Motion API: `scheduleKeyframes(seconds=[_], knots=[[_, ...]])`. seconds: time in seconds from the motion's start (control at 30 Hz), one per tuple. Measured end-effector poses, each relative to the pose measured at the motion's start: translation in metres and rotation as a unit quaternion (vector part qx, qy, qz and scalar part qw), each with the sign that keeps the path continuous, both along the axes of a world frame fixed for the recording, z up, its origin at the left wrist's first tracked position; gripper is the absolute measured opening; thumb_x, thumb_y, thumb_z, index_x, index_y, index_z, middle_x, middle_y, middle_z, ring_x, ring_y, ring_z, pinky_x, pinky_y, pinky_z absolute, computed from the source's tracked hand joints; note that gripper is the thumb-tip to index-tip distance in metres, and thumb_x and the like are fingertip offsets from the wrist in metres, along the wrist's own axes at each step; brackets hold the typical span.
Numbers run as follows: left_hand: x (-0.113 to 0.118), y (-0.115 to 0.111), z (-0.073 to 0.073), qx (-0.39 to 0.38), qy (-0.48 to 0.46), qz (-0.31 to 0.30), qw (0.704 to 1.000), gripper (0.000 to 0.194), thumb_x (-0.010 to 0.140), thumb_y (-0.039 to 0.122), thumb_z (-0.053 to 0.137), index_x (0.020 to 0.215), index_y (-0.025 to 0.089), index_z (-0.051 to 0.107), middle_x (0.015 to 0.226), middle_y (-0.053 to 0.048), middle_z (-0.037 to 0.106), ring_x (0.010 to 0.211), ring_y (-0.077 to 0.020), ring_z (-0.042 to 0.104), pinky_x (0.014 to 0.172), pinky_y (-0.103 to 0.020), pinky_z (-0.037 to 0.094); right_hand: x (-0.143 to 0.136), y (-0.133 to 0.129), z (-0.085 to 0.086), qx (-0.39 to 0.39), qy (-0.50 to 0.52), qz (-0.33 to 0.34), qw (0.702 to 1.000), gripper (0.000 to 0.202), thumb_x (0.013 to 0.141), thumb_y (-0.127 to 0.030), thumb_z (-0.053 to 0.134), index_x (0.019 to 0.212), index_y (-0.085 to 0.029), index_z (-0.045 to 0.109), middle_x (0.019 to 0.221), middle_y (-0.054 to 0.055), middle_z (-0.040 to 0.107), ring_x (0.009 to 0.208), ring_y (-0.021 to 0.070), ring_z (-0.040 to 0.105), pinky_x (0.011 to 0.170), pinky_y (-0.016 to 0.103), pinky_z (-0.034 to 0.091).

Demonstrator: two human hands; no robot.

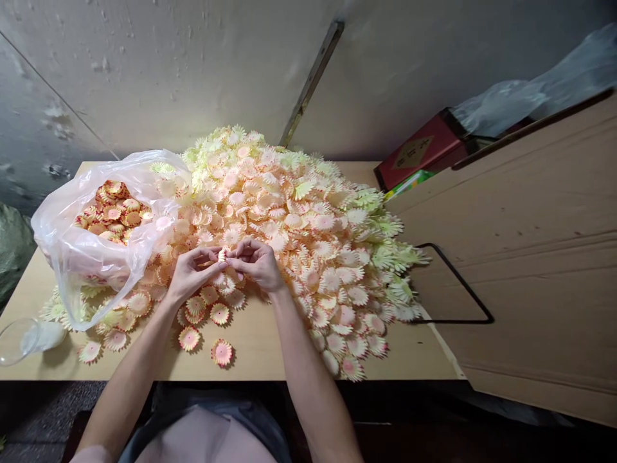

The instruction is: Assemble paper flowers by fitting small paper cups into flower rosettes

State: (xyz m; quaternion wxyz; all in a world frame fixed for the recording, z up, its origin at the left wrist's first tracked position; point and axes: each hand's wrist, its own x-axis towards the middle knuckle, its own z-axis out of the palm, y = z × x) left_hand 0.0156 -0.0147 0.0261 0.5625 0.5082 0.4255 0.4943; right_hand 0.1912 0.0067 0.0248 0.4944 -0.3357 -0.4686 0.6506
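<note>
Both my hands meet over the front of a big heap of pale pink, cream and green flower-shaped pieces [289,218]. Between my fingertips is a small pale flower piece [222,255] with reddish edges, seen nearly edge-on. My left hand [195,270] pinches it from the left, and my right hand [258,262] pinches it from the right. Just below my hands lie several loose flower pieces, one with a pink centre [222,352] nearest the table's front edge. To the left, an open plastic bag [62,241] holds redder, darker flower pieces [116,212].
The wooden table [255,360] stands against a grey wall. A clear cup [19,341] lies at its left front. On the right are a large cardboard box [530,257], a black metal bar [465,283] and a red box [424,148] with clear plastic behind it.
</note>
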Motion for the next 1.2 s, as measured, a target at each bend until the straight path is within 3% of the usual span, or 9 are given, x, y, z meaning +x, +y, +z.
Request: scheduleKeyframes(seconds=[0.33,0.6,0.83,0.97,1.2], knots=[[-0.0021,0.0008,-0.0014,0.047,0.082,0.066,0.993,0.024,0.076,0.037,0.072,0.08,0.013,0.075,0.103,-0.012,0.075,0.087,-0.021,0.071,0.079,-0.03,0.056,-0.0018,0.0003,0.0002,-0.016,-0.001,-0.019,1.0,0.037,0.055,-0.026,0.086,0.07,-0.018,0.053,0.072,0.0,0.071,0.045,0.0063,0.053,0.041,0.019,0.043],[-0.0027,0.0054,-0.0079,-0.02,-0.067,0.175,0.982,0.025,0.065,0.038,0.079,0.076,0.015,0.076,0.086,-0.007,0.075,0.066,-0.0131,0.067,0.062,-0.023,0.057,0.0033,-0.0004,0.0053,-0.034,0.045,-0.022,0.998,0.041,0.056,-0.024,0.084,0.069,-0.02,0.045,0.07,-0.001,0.071,0.037,0.0014,0.034,0.034,0.016,0.025],[0.0036,0.0061,-0.0074,-0.016,-0.173,0.183,0.968,0.015,0.063,0.029,0.081,0.068,0.016,0.075,0.075,-0.003,0.071,0.057,-0.0067,0.059,0.052,-0.015,0.05,0.0046,-0.0005,0.0046,-0.062,0.09,0.023,0.994,0.046,0.054,-0.021,0.085,0.065,-0.02,0.04,0.066,-0.001,0.07,0.038,0.0019,0.036,0.034,0.015,0.021],[-0.0019,0.0058,-0.0058,0.017,-0.136,0.195,0.971,0.015,0.067,0.03,0.079,0.066,0.016,0.074,0.08,-0.005,0.072,0.061,-0.0078,0.06,0.052,-0.016,0.05,0.0029,0.0044,0.0002,-0.069,0.061,0.013,0.996,0.041,0.053,-0.023,0.085,0.068,-0.019,0.048,0.071,0.0,0.071,0.046,0.0057,0.048,0.037,0.016,0.029],[-0.0013,-0.0004,-0.0035,0.142,0.06,0.204,0.967,0.016,0.078,0.03,0.07,0.075,0.015,0.075,0.089,-0.009,0.074,0.078,-0.0159,0.068,0.064,-0.023,0.055,0.003,0.0041,-0.0014,0.02,0.023,0.005,1.0,0.011,0.06,-0.02,0.077,0.068,-0.019,0.069,0.071,-0.001,0.066,0.059,0.0087,0.054,0.052,0.021,0.043]])
